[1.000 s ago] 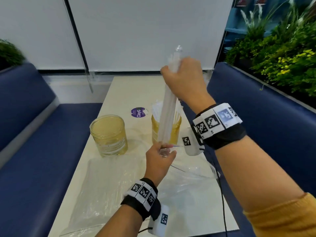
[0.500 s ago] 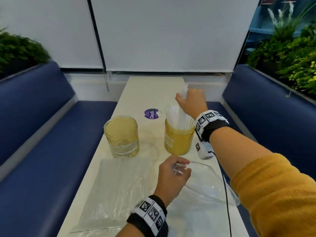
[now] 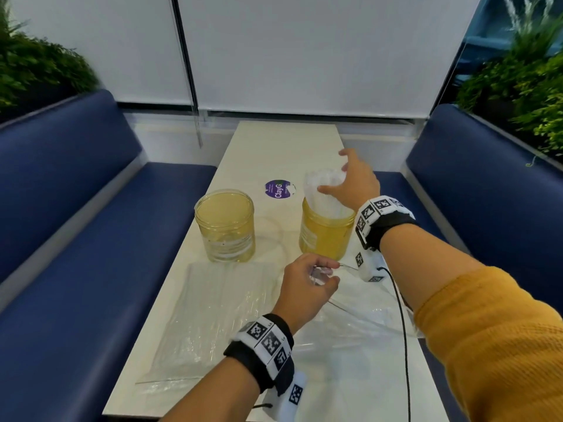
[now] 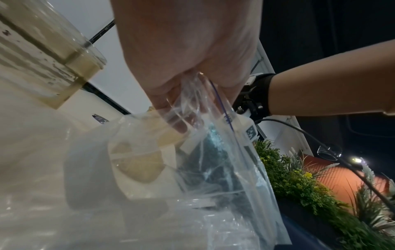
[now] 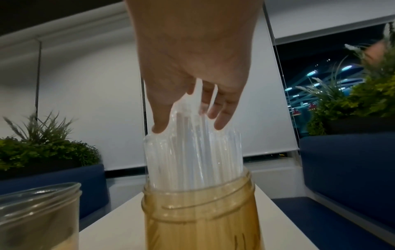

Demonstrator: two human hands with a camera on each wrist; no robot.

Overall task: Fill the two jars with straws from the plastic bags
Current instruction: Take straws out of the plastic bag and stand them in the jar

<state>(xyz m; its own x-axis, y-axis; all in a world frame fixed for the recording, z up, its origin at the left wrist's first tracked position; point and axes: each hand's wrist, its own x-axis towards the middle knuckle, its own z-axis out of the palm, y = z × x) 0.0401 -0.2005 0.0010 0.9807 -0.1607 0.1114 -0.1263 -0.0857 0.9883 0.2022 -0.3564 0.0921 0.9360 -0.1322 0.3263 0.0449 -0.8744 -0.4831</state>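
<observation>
the bench (image 3: 274, 141) carries a full bag (image 3: 213, 306) lying lengthwise beside the left hand (image 3: 304, 287), which pinches the emptied bag (image 4: 213, 152). the empty jar (image 3: 225, 226) stands just beyond. the right hand (image 3: 350, 184), fingers spread, rests on the upright straws (image 5: 192, 152) in the filled jar (image 3: 326, 236).

Two amber jars stand on the bench (image 3: 283, 141) — one at about eleven o'clock (image 3: 224, 226), holding no straws that can be seen; one at about one o'clock (image 3: 325, 236), packed with a bundle of clear straws (image 3: 324, 193) too many and too blurred to count; two clear plastic bags — one lying flat at about seven o'clock (image 3: 210, 315), one crumpled at about five o'clock (image 3: 359, 315); two hands — the left hand (image 3: 304, 287) and the right hand (image 3: 355, 185); one round purple sticker (image 3: 275, 189) at twelve o'clock; two blue seats, one at nine o'clock (image 3: 91, 239), one at three o'clock (image 3: 487, 193).
</observation>
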